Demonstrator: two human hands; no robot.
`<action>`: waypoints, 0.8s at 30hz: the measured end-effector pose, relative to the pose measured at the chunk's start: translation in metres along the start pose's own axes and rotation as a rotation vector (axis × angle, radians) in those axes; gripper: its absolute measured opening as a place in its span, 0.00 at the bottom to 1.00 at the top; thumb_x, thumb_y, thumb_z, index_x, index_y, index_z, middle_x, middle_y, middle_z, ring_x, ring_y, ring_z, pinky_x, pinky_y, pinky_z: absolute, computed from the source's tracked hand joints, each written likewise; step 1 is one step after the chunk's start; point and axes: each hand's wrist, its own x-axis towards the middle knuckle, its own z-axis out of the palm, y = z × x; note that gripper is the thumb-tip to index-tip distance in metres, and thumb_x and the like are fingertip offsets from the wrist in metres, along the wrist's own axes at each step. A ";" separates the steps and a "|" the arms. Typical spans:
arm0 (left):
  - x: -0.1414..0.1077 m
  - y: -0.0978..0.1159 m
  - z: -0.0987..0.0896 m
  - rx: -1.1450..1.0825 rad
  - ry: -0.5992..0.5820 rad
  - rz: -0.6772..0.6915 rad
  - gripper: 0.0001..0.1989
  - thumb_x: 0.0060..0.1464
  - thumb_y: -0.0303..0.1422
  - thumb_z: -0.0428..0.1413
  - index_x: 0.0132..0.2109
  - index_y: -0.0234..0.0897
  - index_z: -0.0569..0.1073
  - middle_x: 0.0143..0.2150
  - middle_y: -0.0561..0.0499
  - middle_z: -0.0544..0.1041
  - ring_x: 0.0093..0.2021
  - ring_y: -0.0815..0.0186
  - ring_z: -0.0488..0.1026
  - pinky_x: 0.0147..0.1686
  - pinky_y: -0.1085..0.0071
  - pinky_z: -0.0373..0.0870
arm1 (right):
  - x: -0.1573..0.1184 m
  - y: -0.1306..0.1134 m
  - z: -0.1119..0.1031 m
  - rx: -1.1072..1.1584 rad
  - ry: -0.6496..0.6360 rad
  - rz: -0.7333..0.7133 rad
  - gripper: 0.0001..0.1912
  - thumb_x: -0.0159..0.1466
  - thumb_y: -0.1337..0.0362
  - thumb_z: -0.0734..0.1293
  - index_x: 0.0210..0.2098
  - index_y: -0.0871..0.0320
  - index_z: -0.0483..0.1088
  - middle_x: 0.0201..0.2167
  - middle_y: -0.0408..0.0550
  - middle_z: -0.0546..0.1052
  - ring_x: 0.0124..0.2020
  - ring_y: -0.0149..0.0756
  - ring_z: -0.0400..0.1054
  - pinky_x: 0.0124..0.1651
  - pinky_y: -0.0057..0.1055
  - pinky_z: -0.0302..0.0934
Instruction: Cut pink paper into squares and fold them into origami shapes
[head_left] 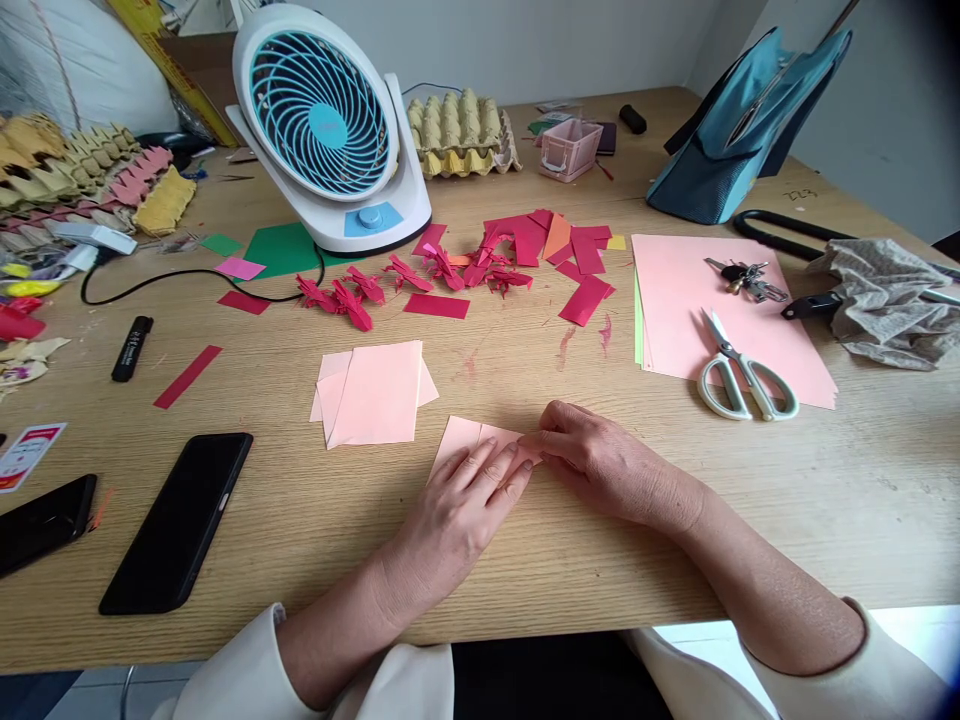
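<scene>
A pale pink paper [459, 434] with a crease line lies on the wooden table, partly hidden under my fingers. My left hand [457, 510] rests flat on it, fingers stretched out. At the paper's right edge, the thumb and fingers of my right hand [600, 460] are pinched together on it, touching the left fingertips. Just up and left of my hands is a small loose stack of pink paper pieces [377, 395]. Several folded red paper figures [442, 265] and red scraps [585, 300] lie farther back.
White scissors [739, 370] and keys [750, 280] lie on large pink sheets [675, 300] at the right. A fan [322, 120] stands at the back. Phones [180, 520], a black marker [133, 348] and a red strip [187, 377] are on the left. A blue bag [742, 130] stands back right.
</scene>
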 end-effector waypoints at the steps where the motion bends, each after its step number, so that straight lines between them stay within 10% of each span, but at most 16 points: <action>1: 0.000 0.000 0.000 -0.003 0.001 -0.001 0.24 0.64 0.23 0.42 0.65 0.34 0.61 0.66 0.43 0.64 0.66 0.56 0.59 0.61 0.56 0.63 | 0.000 0.000 0.000 -0.002 0.003 -0.003 0.12 0.67 0.73 0.60 0.43 0.58 0.73 0.35 0.49 0.67 0.34 0.33 0.62 0.38 0.30 0.60; 24: -0.001 0.002 0.005 -0.006 -0.013 -0.033 0.25 0.63 0.24 0.44 0.66 0.34 0.58 0.63 0.41 0.67 0.64 0.55 0.62 0.60 0.56 0.63 | 0.001 -0.001 -0.001 -0.002 -0.018 -0.003 0.12 0.67 0.73 0.60 0.39 0.59 0.74 0.36 0.50 0.68 0.35 0.34 0.64 0.40 0.31 0.62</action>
